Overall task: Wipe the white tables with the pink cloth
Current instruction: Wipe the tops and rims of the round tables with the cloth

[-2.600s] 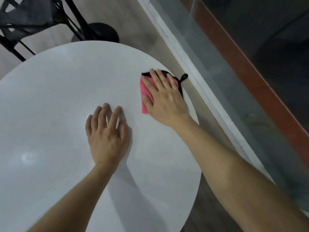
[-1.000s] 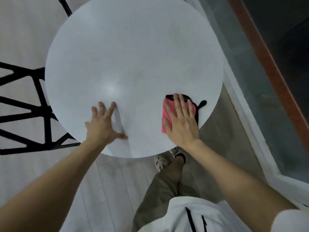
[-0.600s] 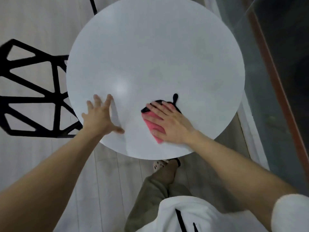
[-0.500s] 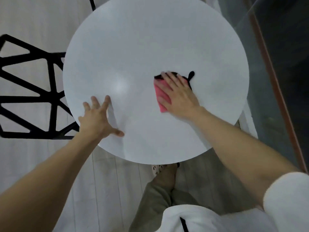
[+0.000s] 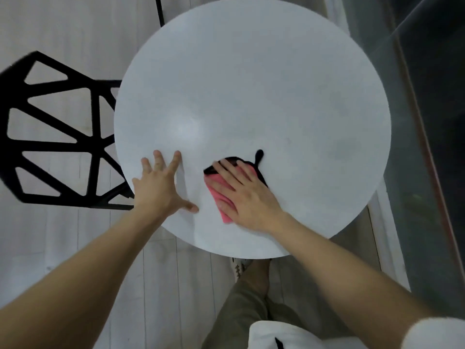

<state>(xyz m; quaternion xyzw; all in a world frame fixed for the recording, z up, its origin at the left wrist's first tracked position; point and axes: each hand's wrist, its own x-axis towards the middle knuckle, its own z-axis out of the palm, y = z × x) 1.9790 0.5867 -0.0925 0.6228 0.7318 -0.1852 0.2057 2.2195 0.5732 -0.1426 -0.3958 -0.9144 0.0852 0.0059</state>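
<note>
Olive trouser leg (image 5: 241,306) and a pale shoe (image 5: 239,267) show below the white table (image 5: 251,84) at its near edge. On its near part the left hand (image 5: 158,190) lies flat, fingers spread, holding nothing. Just right, the right hand (image 5: 247,197) presses flat, fingers straight, on the pink cloth (image 5: 221,197). A black chair (image 5: 63,137) stands left of the table.

The white table (image 5: 251,84) looks smooth with a faint sheen; the pink cloth (image 5: 221,197) looks soft, matt fabric.

Café-like place: round white table (image 5: 251,96), black geometric chair (image 5: 63,137).
</note>
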